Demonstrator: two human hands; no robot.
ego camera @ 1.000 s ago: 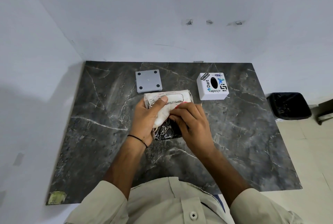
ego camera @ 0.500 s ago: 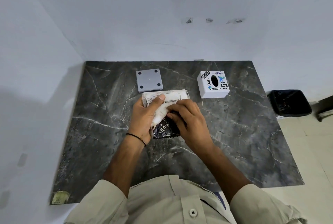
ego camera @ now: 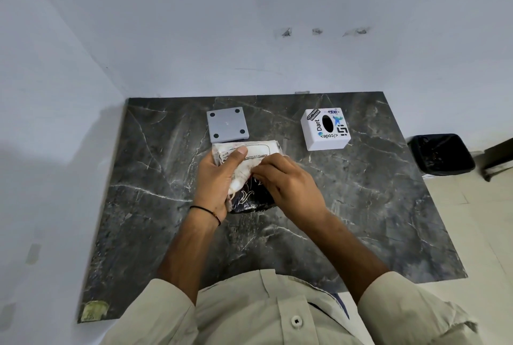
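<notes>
Holding a soft white-and-black plastic packet [ego camera: 258,149] over the middle of the dark marble bench [ego camera: 361,206], right in front of the person; can't tell if it is resting on the bench or lifted off it. Left hand [ego camera: 219,178] is gripping the packet from its left side, thumb lying across the white printed face, other fingers hidden behind. Right hand [ego camera: 288,186] is reaching in from the right, fingers [ego camera: 266,168] curled and pinching at the top face near the middle, probably at a flap or the white material bunching there; the exact pinch spot is hidden. Packet's long axis is pointing away from the person, white end far, black patterned end near the wrists. Opening is sitting right under the right fingertips, so the right hand is likely doing the work and the left bracing. Judging the next pull is going up and rightward, away from the left thumb. Far end is lying just beside a grey square plate with four black dots [ego camera: 227,126]; a white sticker-covered cube box with an oval hole [ego camera: 325,129] is standing apart on the right
</notes>
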